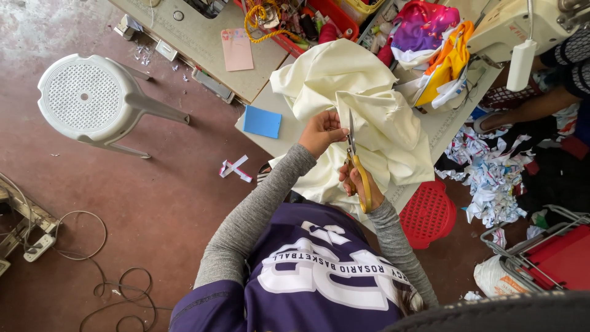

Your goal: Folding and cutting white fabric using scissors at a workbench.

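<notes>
On the beige work table [261,144], a large crumpled sheet of cream-coloured cloth [369,104] covers most of the near surface and spills over the front edge toward the person's lap. From my end the cut looks only just started: I see no separate cream offcut lying anywhere, and the sheet still reads as one piece, though folds hide much of it, so I judge most of the cutting is left. Sewing machine in cream casing [522,24] sits at the table's far right, untouched; bright multicoloured fabric [430,37] is bunched just beside it. White round plastic stool [86,95] stands well apart on the red-brown floor, red plastic basket [428,212] sits on the floor right of the person, near a heap of shredded paper scraps [491,172]. Blue square card [262,122] lies on the table corner, left of the cloth. Left hand [321,130] is raised, forearm angled up from the elbow, fingers clenched on a cloth edge, pulling it taut. Right hand [359,183] sits lower and closer to the body, gripping the yellow handles of steel scissors [354,161], blades pointing up toward the left hand. Blades appear nearly closed, touching the cloth just beside the left fingers.
</notes>
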